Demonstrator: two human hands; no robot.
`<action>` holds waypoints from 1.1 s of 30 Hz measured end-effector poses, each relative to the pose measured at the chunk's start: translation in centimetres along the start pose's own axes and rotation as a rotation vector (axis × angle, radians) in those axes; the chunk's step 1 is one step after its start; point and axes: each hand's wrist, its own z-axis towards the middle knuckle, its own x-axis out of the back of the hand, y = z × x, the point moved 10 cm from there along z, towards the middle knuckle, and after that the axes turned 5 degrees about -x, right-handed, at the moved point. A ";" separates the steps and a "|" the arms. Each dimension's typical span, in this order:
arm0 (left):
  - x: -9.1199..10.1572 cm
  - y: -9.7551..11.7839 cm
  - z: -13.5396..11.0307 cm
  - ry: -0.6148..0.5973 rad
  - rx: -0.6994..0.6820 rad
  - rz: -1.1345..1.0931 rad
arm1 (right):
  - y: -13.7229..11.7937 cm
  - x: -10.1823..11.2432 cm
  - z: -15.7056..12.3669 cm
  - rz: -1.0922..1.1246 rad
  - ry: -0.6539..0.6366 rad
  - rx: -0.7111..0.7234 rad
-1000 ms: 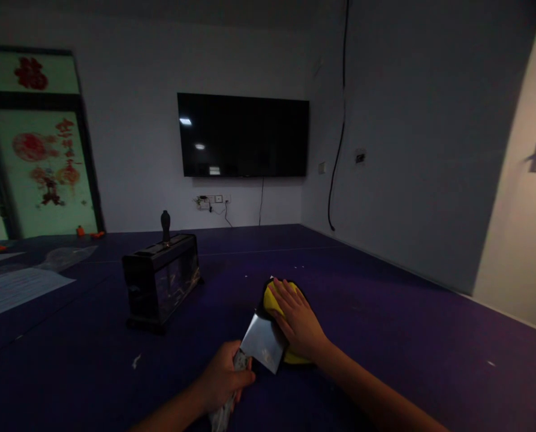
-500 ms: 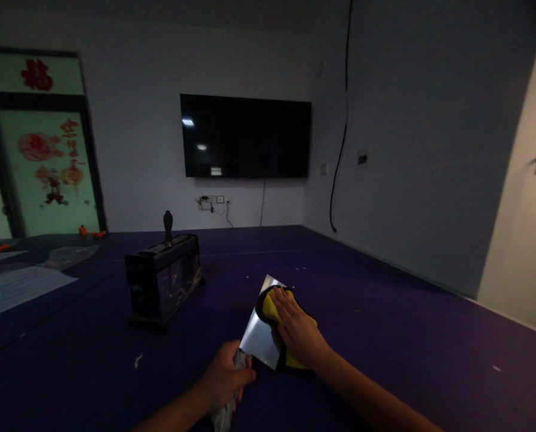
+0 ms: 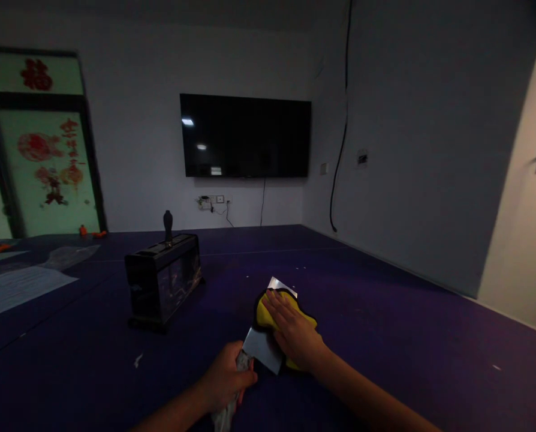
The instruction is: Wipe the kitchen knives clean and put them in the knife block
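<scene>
I'm wiping a cleaver at lower centre of the frame
My left hand point(image 3: 225, 379) is clamped on the cleaver point(image 3: 262, 351) handle; my right hand point(image 3: 295, 333), flat and apart, is pressing the yellow cloth point(image 3: 268, 313) on it

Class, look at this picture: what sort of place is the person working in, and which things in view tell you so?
Probably a meeting or activity room, not a kitchen. A large black flat-screen television hangs on the plain white wall, a wide purple-covered table fills the room, and red paper decorations cover the glass door.
</scene>
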 end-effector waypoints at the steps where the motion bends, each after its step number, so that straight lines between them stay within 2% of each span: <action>1: -0.1 0.1 0.0 -0.009 0.004 0.007 | 0.2 0.1 0.0 0.008 0.004 -0.011; 11: -0.7 0.2 -0.1 -0.072 0.023 0.056 | 3.9 0.5 0.5 0.053 0.113 -0.141; 27: 0.2 0.4 0.1 0.031 -0.010 -0.007 | 3.8 -0.3 0.3 0.048 0.094 -0.128; 33: 0.5 -0.3 0.2 0.061 -0.004 -0.035 | 3.5 -0.2 0.3 0.027 0.071 -0.149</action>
